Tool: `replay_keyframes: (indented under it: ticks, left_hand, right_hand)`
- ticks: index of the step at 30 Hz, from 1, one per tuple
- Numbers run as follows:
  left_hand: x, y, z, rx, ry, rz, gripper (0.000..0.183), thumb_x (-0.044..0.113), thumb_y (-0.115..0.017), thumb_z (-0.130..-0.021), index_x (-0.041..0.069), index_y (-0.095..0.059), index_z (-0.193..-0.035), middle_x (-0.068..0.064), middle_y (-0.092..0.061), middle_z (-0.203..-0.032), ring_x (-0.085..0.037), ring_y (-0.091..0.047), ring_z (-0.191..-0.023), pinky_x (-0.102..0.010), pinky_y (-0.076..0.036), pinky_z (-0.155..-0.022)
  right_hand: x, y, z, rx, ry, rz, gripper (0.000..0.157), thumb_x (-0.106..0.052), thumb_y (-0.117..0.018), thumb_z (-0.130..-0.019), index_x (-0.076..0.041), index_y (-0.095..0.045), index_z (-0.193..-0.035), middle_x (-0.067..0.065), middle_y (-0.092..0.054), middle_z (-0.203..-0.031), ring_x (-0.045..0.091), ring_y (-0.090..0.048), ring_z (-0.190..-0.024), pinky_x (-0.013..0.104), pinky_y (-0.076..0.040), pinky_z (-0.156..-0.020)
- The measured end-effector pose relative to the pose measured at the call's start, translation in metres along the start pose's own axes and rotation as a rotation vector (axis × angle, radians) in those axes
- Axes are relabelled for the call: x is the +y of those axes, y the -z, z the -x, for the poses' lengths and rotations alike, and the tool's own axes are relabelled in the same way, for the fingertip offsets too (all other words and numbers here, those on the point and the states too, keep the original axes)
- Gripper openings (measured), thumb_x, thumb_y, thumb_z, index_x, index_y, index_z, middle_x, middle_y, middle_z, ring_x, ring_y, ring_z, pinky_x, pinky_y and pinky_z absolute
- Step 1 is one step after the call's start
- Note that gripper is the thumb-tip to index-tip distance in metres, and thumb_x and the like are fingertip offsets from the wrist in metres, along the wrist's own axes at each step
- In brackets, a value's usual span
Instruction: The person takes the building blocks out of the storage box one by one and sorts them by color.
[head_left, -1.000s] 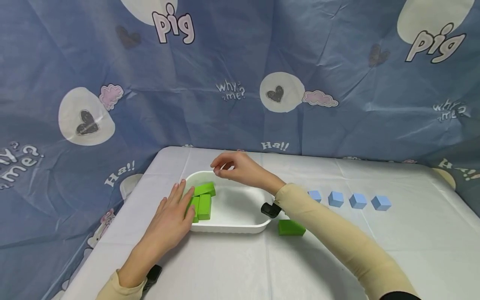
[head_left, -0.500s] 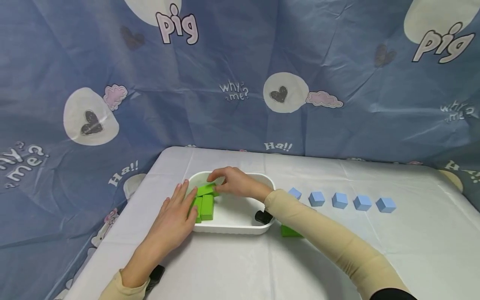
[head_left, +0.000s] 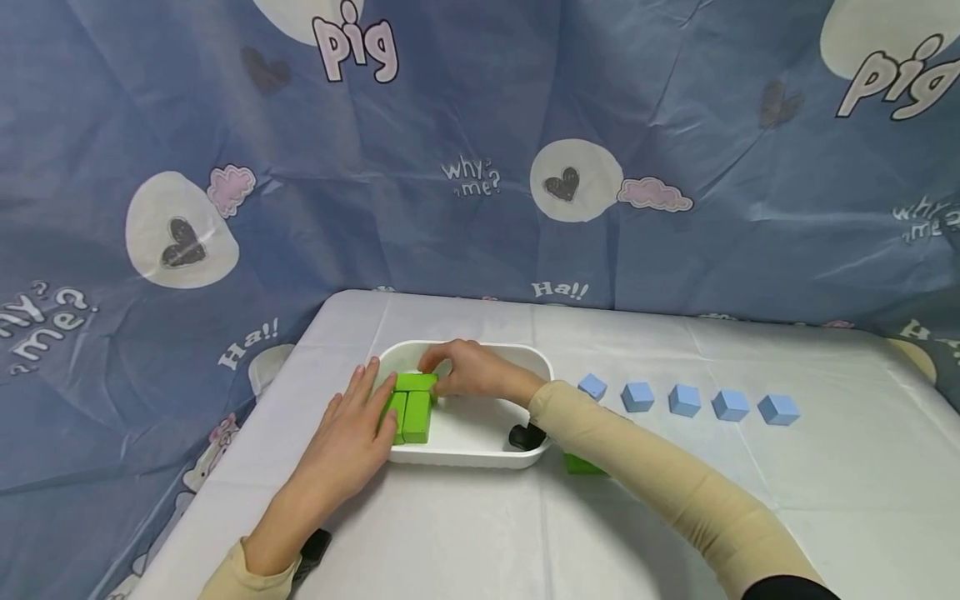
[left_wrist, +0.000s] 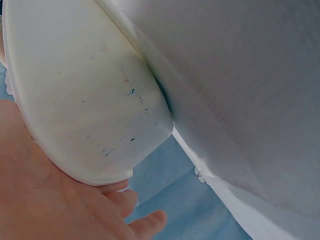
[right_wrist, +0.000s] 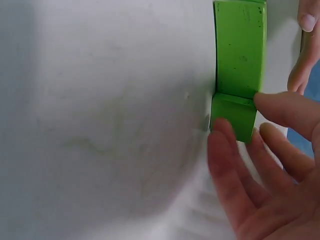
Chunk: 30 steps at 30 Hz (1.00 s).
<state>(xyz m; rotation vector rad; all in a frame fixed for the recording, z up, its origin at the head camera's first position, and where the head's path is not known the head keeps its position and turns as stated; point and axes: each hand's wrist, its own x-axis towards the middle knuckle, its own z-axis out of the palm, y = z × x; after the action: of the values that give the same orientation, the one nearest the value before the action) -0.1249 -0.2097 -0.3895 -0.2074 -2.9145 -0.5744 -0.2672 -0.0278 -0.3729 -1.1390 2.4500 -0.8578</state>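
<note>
"Green blocks (head_left: 417, 412), 3 in view, grouped inside a white tray (head_left: 468, 457) toward 9 and 10 o'clock."

"And the right hand (head_left: 480, 371)?"

"Extended over the 3 o'clock rim, pinching the crosswise block (head_left: 415, 382) at its 3 o'clock end, with the thumb to 1 side and fingers to the other."

"The left hand (head_left: 341, 437)?"

"Laid against the tray's 9 o'clock rim, relaxed rather than clenched, with fingers straight and slightly apart, pointing toward 1 o'clock."

"As for the other 2 blocks (head_left: 418, 421)?"

"Side by side at 9 o'clock in the tray, 1 partly covered by the left hand, on the 6 o'clock side of the crosswise block."

"Out on the white cloth (head_left: 465, 533)?"

"At 4 o'clock from the tray, a further green block (head_left: 581, 466), partly hidden by a beige sleeve (head_left: 652, 468); at 3 o'clock, 5 blue cubes (head_left: 684, 401) in a row."
</note>
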Motion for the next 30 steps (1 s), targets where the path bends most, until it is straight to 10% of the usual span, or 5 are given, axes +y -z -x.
replay_keyframes:
  ticks: [19, 30]
  left_hand:
    - [-0.0003, -0.0005, -0.0001, 0.002, -0.001, 0.003, 0.052, 0.025, -0.042, -0.103, 0.004, -0.038, -0.151, -0.017, -0.015, -0.162, -0.036, -0.012, -0.148, -0.065, -0.017, -0.110]
    - [-0.0008, 0.0000, -0.0005, 0.005, -0.004, -0.001, 0.052, 0.025, -0.042, -0.104, 0.004, -0.039, -0.151, -0.016, -0.016, -0.162, -0.036, -0.013, -0.148, -0.065, -0.018, -0.110]
  right_hand:
    - [0.0047, -0.0016, 0.0019, 0.029, -0.069, -0.156, 0.031, -0.008, -0.078, -0.082, -0.011, -0.072, -0.112, -0.001, -0.071, -0.108, 0.015, -0.068, -0.091, 0.023, -0.055, -0.066]
    - [0.0013, 0.0036, 0.0037, 0.249, 0.028, -0.203, 0.030, -0.015, -0.073, -0.082, -0.015, -0.070, -0.111, -0.003, -0.067, -0.105, 0.010, -0.065, -0.063, 0.028, -0.053, -0.059]
